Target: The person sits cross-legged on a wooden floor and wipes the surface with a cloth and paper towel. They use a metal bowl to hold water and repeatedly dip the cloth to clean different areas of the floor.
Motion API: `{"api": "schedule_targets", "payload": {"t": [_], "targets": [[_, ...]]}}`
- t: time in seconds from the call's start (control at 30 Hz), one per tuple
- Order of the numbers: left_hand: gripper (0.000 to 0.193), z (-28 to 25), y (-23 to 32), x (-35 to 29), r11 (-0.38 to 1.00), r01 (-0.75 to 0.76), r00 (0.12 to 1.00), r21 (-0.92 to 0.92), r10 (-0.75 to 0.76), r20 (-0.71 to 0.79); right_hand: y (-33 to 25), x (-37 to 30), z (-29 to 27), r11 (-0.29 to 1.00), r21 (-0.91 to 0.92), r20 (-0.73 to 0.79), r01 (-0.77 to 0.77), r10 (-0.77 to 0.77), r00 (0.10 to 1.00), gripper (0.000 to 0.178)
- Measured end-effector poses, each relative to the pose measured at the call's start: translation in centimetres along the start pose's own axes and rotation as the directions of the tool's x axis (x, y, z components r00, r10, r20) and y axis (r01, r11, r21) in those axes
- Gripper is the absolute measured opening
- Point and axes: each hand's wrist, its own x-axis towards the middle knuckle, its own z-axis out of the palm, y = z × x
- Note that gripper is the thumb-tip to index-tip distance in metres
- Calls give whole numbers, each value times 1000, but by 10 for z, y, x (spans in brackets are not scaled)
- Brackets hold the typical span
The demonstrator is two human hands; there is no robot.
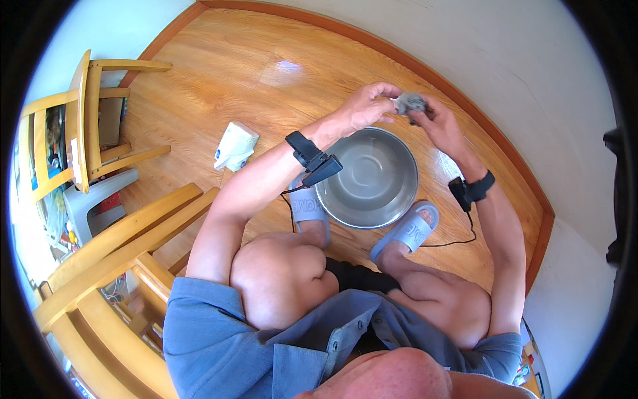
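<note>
Beyond the far rim of a metal basin [321,183], both my hands meet around a small grey crumpled bundle [411,102] that looks like cloth. My left hand [372,103] grips its left side between thumb and fingers, with a paler bit at the fingertips. On the other side, my right hand [440,128] is closed on the bundle, partly covering it. The round silver basin stands on the floor between my feet; I cannot tell whether it has water in it. Black straps with small dark devices sit on both my wrists.
A white and green soft tissue pack [236,145] lies on the wooden floor [199,73] left of the basin. Wooden chairs [93,133] stand along the left. Thin cables hang from the wrist devices. A white wall [525,73] with brown skirting curves round the far right side.
</note>
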Motion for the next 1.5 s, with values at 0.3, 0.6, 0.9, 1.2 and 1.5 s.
{"api": "schedule_targets", "payload": {"t": [0.3, 0.6, 0.9, 1.2, 1.5], "targets": [[34, -143, -60, 1, 635, 213, 937, 743, 83, -339, 37, -75, -67, 872, -364, -251, -327, 246, 936, 22], [34, -79, -54, 83, 413, -144, 989, 899, 41, 139, 49, -105, -64, 907, -174, -314, -384, 318, 894, 30], [32, -14, -61, 123, 50, -286, 948, 957, -134, 290, 80, -143, -67, 894, -36, -345, -447, 409, 845, 29], [32, -105, -24, 102, 343, -196, 979, 919, 128, 161, 135, -152, -99, 871, -52, -483, -489, 407, 776, 28], [22, -195, -42, 31, 154, 176, 974, 972, 119, -195, 141, -98, -160, 914, 344, -694, -214, 401, 598, 30]]}}
